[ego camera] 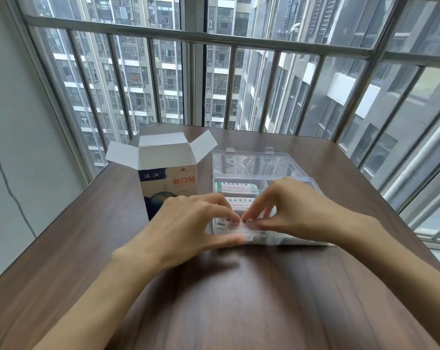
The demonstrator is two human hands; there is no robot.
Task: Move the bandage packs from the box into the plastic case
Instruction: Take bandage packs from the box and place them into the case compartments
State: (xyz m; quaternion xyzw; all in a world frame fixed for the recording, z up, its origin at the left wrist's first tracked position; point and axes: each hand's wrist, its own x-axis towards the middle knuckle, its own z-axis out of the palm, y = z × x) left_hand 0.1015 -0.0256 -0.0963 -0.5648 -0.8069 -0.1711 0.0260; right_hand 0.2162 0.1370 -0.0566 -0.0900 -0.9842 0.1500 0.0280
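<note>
Both hands at the clear plastic case, centre frame.
Brown table (239, 299) fills the lower frame; the bandage box (167, 183) stands centre-left (flaps open), beside the case (254, 162). Left hand (188, 223) and right hand (289, 210) pinch the nearest bandage pack (230, 224) in the case; two more packs (236, 189) lie behind.

Box (168, 184): upright cardboard carton, centre-left of frame, top flaps open, red print on cream front w/ dark blue art. Plastic case (262, 195): clear, just right of box, lid open toward back. 3 white bandage packs (236, 189) lie flat inside, stacked front to back.
</note>
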